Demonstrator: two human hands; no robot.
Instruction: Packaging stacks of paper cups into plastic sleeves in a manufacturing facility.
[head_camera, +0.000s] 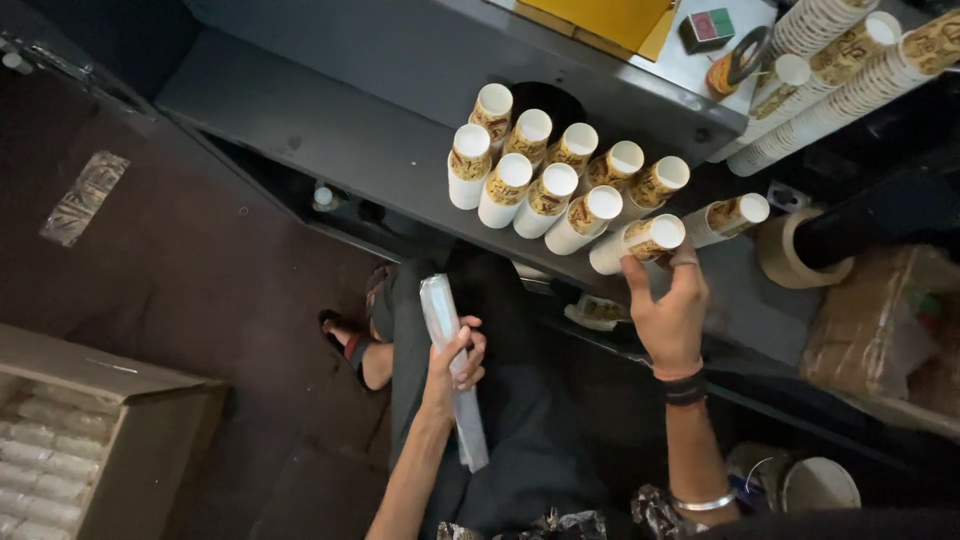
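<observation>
Grey metal work surface (330, 130): running diagonally across the upper frame, bearing the stacks.
Open brown cardboard carton (150, 440): lower left, filled with rows of clear-wrapped sleeves.
Long nested stacks of white paper cups with gold-and-brown print (850, 70): upper right, lying slanted, mouths toward the corner.
Cluster of short cup stacks, white with gold-brown bands (545, 180): lying side by side on the grey surface, white ends facing the camera, long axes pointing up and away.
Clear plastic sleeve, long and limp (450, 360): centre, long axis near vertical, hanging down over the dark-clothed lap.
Right hand (668, 315): fingers curled onto the nearest stack (640, 240) at the cluster's lower right edge, closed around its end; stack directly above the palm, far closer to this hand than to the other.
Left hand (455, 365): wrapped tight around the sleeve's middle, well apart from the cups, below and left of them.
Brown tape roll (790, 255): right of the cluster, on a dark cylinder.
Yellow card (600, 18): flat at top centre.
Small red-and-green box (708, 26): just beside the yellow card.
</observation>
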